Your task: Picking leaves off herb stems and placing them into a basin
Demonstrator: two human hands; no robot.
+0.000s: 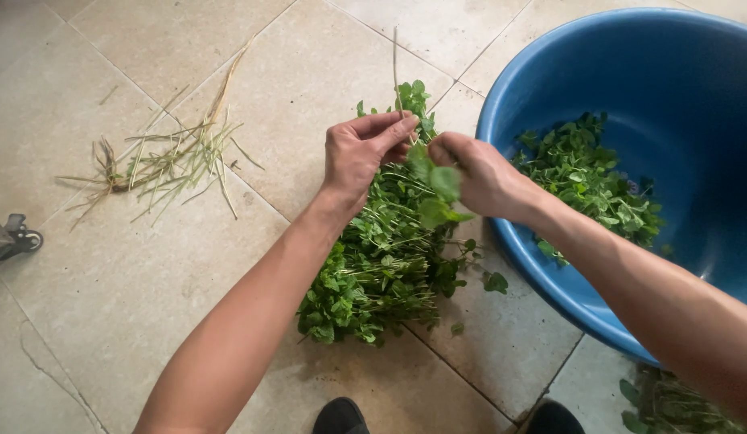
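My left hand [361, 153] pinches a thin bare stem [396, 68] that rises from its fingertips. My right hand [480, 175] is closed on a few green leaves [438, 193] right beside the left hand. Both hands hover over a pile of leafy green herbs [381, 265] lying on the tiled floor [148, 265]. To the right stands a large blue plastic basin [679, 72] with plucked green leaves [591, 181] inside, just past my right wrist.
A small heap of bare, dry stems [160, 161] lies on the tiles at the left. A dark metal object [16, 237] sits at the left edge. More greens [671, 406] lie at the bottom right. The tips of two dark shoes [341, 416] show at the bottom.
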